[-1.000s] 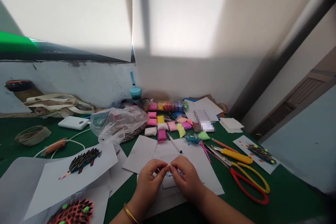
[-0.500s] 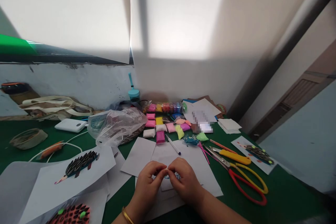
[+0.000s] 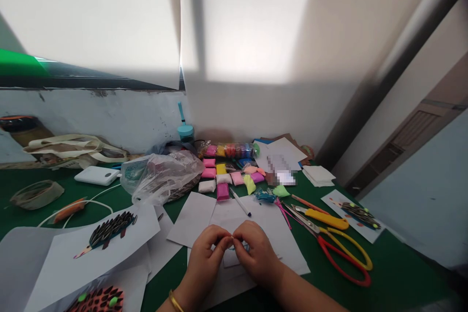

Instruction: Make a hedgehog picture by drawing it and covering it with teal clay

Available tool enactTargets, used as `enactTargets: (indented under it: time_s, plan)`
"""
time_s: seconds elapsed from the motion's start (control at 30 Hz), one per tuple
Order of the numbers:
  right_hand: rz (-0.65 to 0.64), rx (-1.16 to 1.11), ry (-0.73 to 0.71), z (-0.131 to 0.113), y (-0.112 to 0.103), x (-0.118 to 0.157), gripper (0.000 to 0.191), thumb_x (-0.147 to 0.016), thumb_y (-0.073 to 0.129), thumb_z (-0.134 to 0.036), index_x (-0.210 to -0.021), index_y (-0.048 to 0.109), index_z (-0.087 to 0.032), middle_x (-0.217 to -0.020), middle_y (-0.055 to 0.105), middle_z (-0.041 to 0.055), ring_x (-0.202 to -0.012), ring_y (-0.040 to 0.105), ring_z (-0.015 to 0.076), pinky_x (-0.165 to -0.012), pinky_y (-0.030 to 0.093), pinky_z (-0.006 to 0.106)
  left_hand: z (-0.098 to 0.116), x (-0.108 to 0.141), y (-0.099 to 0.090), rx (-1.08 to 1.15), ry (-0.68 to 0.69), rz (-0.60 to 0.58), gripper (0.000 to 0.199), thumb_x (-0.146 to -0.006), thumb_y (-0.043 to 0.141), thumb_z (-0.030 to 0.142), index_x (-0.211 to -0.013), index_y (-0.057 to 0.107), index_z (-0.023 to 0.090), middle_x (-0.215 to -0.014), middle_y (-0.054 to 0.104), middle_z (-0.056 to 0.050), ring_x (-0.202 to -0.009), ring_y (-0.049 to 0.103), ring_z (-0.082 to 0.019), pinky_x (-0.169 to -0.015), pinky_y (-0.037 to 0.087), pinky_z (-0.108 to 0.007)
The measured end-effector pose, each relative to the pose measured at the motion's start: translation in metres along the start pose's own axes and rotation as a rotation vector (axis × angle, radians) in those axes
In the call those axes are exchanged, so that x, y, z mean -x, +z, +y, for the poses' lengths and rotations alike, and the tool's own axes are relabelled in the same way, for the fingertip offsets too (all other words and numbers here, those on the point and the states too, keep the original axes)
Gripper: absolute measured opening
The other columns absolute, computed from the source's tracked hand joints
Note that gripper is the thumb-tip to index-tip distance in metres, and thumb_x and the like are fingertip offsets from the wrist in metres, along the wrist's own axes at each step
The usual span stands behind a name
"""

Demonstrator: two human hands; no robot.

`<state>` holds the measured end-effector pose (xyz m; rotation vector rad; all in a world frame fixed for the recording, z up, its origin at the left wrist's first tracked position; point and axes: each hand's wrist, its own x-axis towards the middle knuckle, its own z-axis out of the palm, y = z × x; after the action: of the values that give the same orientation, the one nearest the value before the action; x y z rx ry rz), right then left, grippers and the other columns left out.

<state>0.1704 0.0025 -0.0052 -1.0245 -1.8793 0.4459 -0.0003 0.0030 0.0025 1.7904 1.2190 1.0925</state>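
Both hands [image 3: 204, 256] [image 3: 256, 253] meet at the fingertips, partly covering blue-marked paper [image 3: 230, 260].

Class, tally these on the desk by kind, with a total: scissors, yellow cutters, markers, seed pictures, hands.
Scissors: 1
Yellow cutter: 1
Marker: 1
Seed pictures: 3
Hands: 2
Total: 8

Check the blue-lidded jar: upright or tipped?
Upright: the jar has its blue lid roughly level on top, body below.
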Motion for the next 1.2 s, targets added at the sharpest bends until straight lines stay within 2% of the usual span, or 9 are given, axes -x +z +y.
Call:
enactTargets:
  time_s: [0.13, 0.37, 0.5, 0.67, 0.87, 1.0, 1.2]
  plan:
    - [0.019, -0.014, 0.008, 0.0003, -0.0018, -0.0005, 0.013, -0.089, 0.051, -0.019, -0.079, 0.057, -0.022, -0.074, 0.059, 0.0022, -0.072, 0.053, 0.0179, -0.069, 0.039, 0.032, -0.0018, 0.0002, 0.0019, 0.029, -0.051, 0.018, 0.027, -0.085, 0.064, 0.042, -0.103, 0.067, 0.022, -0.089, 0.069, -0.004, -0.079, 0.063, -0.02, -0.075, 0.053, -0.033]
    - [0.006, -0.039, 0.013, -0.0027, -0.0041, -0.0012, 0.01, -0.089, 0.052, -0.022, -0.084, 0.06, -0.021, -0.077, 0.06, 0.0028, -0.076, 0.054, 0.019, -0.071, 0.04, 0.033, -0.0031, -0.0024, 0.0057, 0.052, -0.097, 0.033, 0.023, -0.085, 0.064, 0.042, -0.086, 0.067, 0.02, -0.079, 0.068, -0.003, -0.074, 0.062, -0.019, -0.07, 0.052, -0.031]
    - [0.019, -0.034, 0.004, -0.0026, -0.0045, -0.0017, 0.014, -0.091, 0.049, -0.022, -0.081, 0.059, -0.021, -0.075, 0.06, 0.0028, -0.074, 0.053, 0.0184, -0.069, 0.04, 0.032, -0.0032, -0.0007, 0.0056, 0.052, -0.081, 0.0, 0.023, -0.086, 0.063, 0.042, -0.086, 0.068, 0.02, -0.082, 0.069, -0.003, -0.076, 0.063, -0.019, -0.071, 0.051, -0.031]
    - [0.023, -0.034, -0.005, -0.0008, -0.0046, -0.0012, 0.017, -0.092, 0.046, -0.02, -0.083, 0.06, -0.021, -0.077, 0.061, 0.0036, -0.075, 0.053, 0.0187, -0.071, 0.04, 0.034, 0.0014, 0.0007, 0.0033, 0.03, -0.093, 0.002, 0.026, -0.088, 0.061, 0.045, -0.096, 0.068, 0.021, -0.086, 0.07, -0.004, -0.078, 0.063, -0.02, -0.072, 0.052, -0.031]
    - [0.014, -0.03, 0.009, -0.0013, -0.0029, -0.0012, 0.011, -0.09, 0.052, -0.024, -0.081, 0.057, -0.021, -0.076, 0.059, 0.0022, -0.074, 0.053, 0.018, -0.07, 0.04, 0.033, 0.0025, -0.0007, 0.0017, -0.043, -0.06, 0.01, 0.03, -0.089, 0.059, 0.047, -0.078, 0.066, 0.02, -0.075, 0.067, -0.003, -0.071, 0.061, -0.019, -0.065, 0.048, -0.029]
    - [0.001, -0.031, 0.001, -0.0001, -0.0016, -0.0006, 0.014, -0.093, 0.05, -0.025, -0.08, 0.056, -0.021, -0.075, 0.058, 0.0019, -0.073, 0.052, 0.0176, -0.069, 0.04, 0.032, 0.002, 0.0001, 0.0017, -0.029, -0.062, -0.015, 0.031, -0.09, 0.058, 0.047, -0.077, 0.065, 0.02, -0.075, 0.066, -0.002, -0.071, 0.061, -0.019, -0.065, 0.047, -0.028]
    - [0.039, -0.039, 0.012, -0.0002, -0.0047, -0.0003, 0.018, -0.095, 0.046, -0.024, -0.08, 0.055, -0.021, -0.076, 0.057, 0.0027, -0.074, 0.052, 0.0178, -0.069, 0.04, 0.033, 0.0017, 0.0002, 0.0007, 0.012, -0.073, -0.024, 0.026, -0.092, 0.055, 0.045, -0.089, 0.066, 0.021, -0.085, 0.067, -0.003, -0.079, 0.061, -0.02, -0.071, 0.048, -0.029]
